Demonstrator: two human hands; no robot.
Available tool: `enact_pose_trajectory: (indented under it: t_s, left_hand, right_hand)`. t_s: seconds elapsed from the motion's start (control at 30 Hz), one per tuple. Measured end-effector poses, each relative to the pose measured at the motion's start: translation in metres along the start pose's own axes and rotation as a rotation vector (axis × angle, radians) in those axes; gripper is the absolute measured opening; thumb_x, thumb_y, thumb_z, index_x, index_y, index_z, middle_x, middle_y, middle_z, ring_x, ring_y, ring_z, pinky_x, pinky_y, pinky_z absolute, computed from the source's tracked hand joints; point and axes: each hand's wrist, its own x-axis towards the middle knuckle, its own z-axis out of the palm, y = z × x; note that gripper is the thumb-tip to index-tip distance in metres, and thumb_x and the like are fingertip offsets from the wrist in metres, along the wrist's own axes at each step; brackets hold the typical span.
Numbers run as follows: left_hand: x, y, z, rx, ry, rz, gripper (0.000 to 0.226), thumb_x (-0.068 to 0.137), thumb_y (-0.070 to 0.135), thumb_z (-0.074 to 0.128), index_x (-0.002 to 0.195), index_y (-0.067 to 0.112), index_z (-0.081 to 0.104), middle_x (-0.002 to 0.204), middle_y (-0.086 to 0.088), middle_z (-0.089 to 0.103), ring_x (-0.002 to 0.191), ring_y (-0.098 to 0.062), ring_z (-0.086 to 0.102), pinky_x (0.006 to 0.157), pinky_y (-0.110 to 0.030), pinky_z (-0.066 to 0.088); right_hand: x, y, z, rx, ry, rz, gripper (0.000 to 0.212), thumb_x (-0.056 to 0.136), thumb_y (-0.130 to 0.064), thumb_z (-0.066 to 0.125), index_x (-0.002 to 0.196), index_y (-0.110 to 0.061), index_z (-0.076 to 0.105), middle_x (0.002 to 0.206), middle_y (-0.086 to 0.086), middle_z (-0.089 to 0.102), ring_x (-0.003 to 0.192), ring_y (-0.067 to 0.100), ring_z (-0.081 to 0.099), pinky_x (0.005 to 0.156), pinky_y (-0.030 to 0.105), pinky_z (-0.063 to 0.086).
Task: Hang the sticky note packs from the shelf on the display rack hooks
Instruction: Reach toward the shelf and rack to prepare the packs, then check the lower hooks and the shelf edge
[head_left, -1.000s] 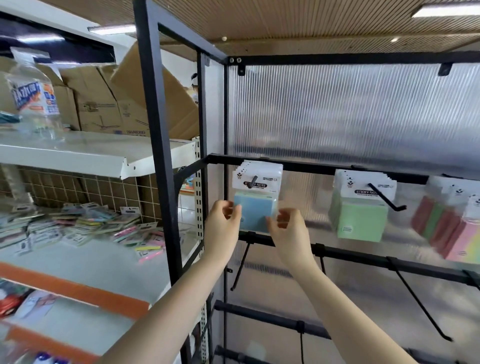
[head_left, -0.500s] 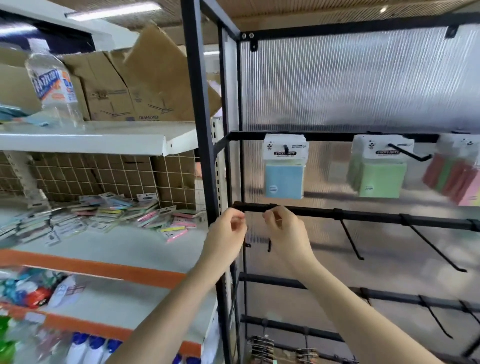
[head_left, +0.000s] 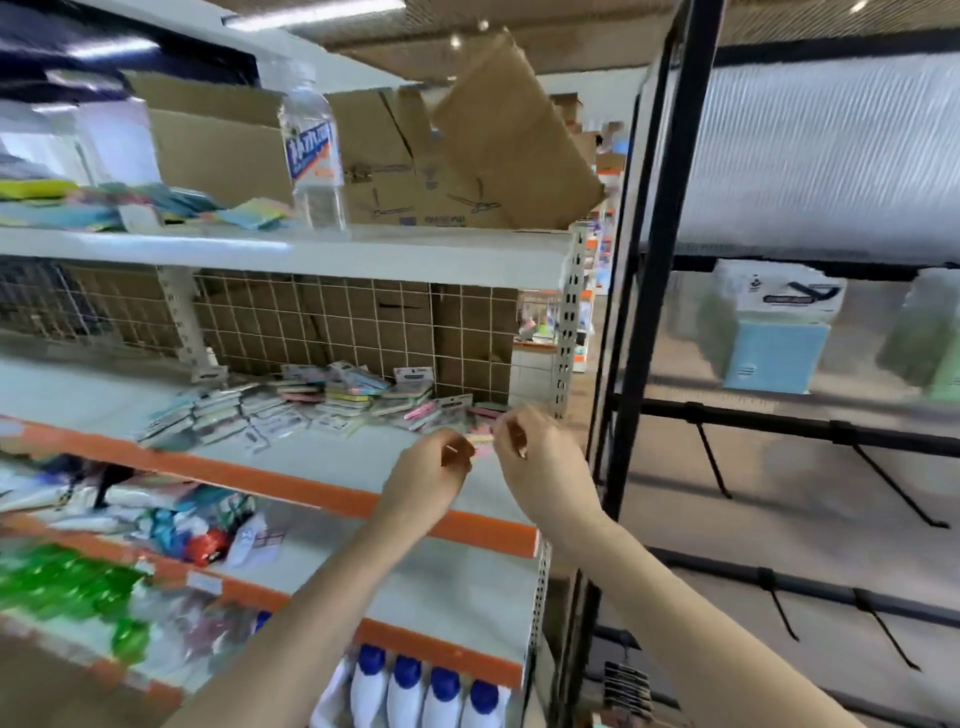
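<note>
Pinching a pink sticky note pack (head_left: 480, 440) — left hand (head_left: 434, 475), right hand (head_left: 540, 462) — above shelf (head_left: 311, 467)

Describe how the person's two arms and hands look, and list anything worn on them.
Both forearms are bare from the bottom edge of the picture up to the wrists; no sleeve shows. The left hand and the right hand wear no gloves. No watch, bracelet or ring is visible, though motion blur could hide small details. The fingernails look short and unpainted, as far as the blur allows.

One head-worn wide view looks forward and slightly down, close to the shelf (head_left: 291, 249) at frame left and the rack (head_left: 660, 260) at right.
</note>
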Motion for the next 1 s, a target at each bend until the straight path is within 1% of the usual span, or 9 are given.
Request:
enact_pose_trajectory:
  t_s: [0.13, 0.2, 0.3, 0.4, 0.53, 0.63, 0.77, 0.87, 1.0]
  left_hand:
    - [0.007, -0.042, -0.032, 0.091, 0.018, -0.074, 0.016, 0.092, 0.016, 0.048, 0.09, 0.025, 0.061, 0.084, 0.004, 0.067, 0.071, -0.011, 0.061, 0.06, -0.025, 0.043]
    - [0.012, -0.058, -0.044, 0.104, 0.031, -0.095, 0.016, 0.093, 0.015, 0.049, 0.095, 0.021, 0.063, 0.09, 0.003, 0.067, 0.076, -0.012, 0.059, 0.062, -0.023, 0.041]
    - [0.021, -0.078, -0.057, 0.112, 0.041, -0.116, 0.016, 0.093, 0.015, 0.05, 0.099, 0.018, 0.064, 0.096, 0.001, 0.068, 0.082, -0.015, 0.062, 0.072, -0.03, 0.05]
    - [0.031, -0.097, -0.062, 0.099, 0.045, -0.154, 0.018, 0.093, 0.014, 0.048, 0.1, 0.019, 0.064, 0.098, 0.002, 0.067, 0.088, -0.017, 0.063, 0.08, -0.034, 0.052]
    - [0.051, -0.121, -0.059, 0.096, 0.047, -0.168, 0.02, 0.093, 0.013, 0.048, 0.102, 0.017, 0.065, 0.104, 0.002, 0.067, 0.093, -0.015, 0.061, 0.082, -0.029, 0.05]
    - [0.076, -0.136, -0.057, 0.106, 0.039, -0.184, 0.02, 0.093, 0.014, 0.048, 0.102, 0.017, 0.065, 0.104, 0.001, 0.067, 0.094, -0.017, 0.062, 0.085, -0.032, 0.05]
    - [0.119, -0.151, -0.053, 0.134, -0.016, -0.185, 0.02, 0.094, 0.016, 0.046, 0.105, 0.018, 0.063, 0.096, -0.002, 0.064, 0.088, -0.026, 0.062, 0.077, -0.035, 0.05]
    - [0.155, -0.157, -0.046, 0.158, -0.041, -0.164, 0.021, 0.096, 0.017, 0.045, 0.108, 0.016, 0.062, 0.092, -0.005, 0.063, 0.086, -0.029, 0.062, 0.068, -0.032, 0.044]
    - [0.199, -0.165, -0.03, 0.228, -0.058, -0.113, 0.021, 0.096, 0.017, 0.046, 0.109, 0.016, 0.062, 0.1, -0.002, 0.066, 0.091, -0.02, 0.061, 0.074, -0.031, 0.048]
  right_hand:
    - [0.014, -0.015, 0.05, -0.03, -0.111, 0.028, 0.018, 0.095, -0.024, 0.049, 0.089, -0.011, 0.058, 0.086, 0.003, 0.06, 0.079, 0.022, 0.054, 0.063, 0.032, 0.038]
    - [0.021, -0.019, 0.072, -0.031, -0.171, 0.053, 0.019, 0.095, -0.025, 0.047, 0.081, -0.013, 0.051, 0.077, 0.003, 0.055, 0.074, 0.025, 0.052, 0.06, 0.031, 0.035]
    - [0.033, -0.02, 0.1, -0.086, -0.213, 0.067, 0.018, 0.096, -0.027, 0.047, 0.083, -0.015, 0.051, 0.075, 0.001, 0.051, 0.07, 0.023, 0.047, 0.061, 0.028, 0.031]
    - [0.048, -0.014, 0.125, -0.113, -0.294, 0.1, 0.018, 0.096, -0.029, 0.043, 0.091, -0.016, 0.054, 0.085, 0.003, 0.058, 0.076, 0.024, 0.051, 0.064, 0.028, 0.035]
    - [0.075, 0.0, 0.156, -0.189, -0.343, 0.134, 0.017, 0.097, -0.03, 0.041, 0.085, -0.018, 0.046, 0.081, 0.002, 0.053, 0.075, 0.024, 0.05, 0.062, 0.029, 0.035]
    - [0.101, 0.015, 0.176, -0.21, -0.346, 0.165, 0.016, 0.096, -0.028, 0.041, 0.089, -0.015, 0.047, 0.087, 0.006, 0.055, 0.076, 0.026, 0.049, 0.062, 0.029, 0.034]
    - [0.135, 0.038, 0.198, -0.239, -0.339, 0.194, 0.022, 0.095, -0.026, 0.04, 0.102, -0.013, 0.055, 0.098, 0.009, 0.066, 0.09, 0.032, 0.061, 0.065, 0.031, 0.039]
    - [0.157, 0.059, 0.211, -0.269, -0.383, 0.236, 0.021, 0.094, -0.025, 0.041, 0.104, -0.014, 0.056, 0.099, 0.01, 0.067, 0.09, 0.031, 0.062, 0.066, 0.031, 0.041]
    - [0.184, 0.084, 0.218, -0.376, -0.438, 0.237, 0.025, 0.092, -0.016, 0.04, 0.109, -0.01, 0.058, 0.108, 0.011, 0.062, 0.096, 0.031, 0.062, 0.074, 0.037, 0.052]
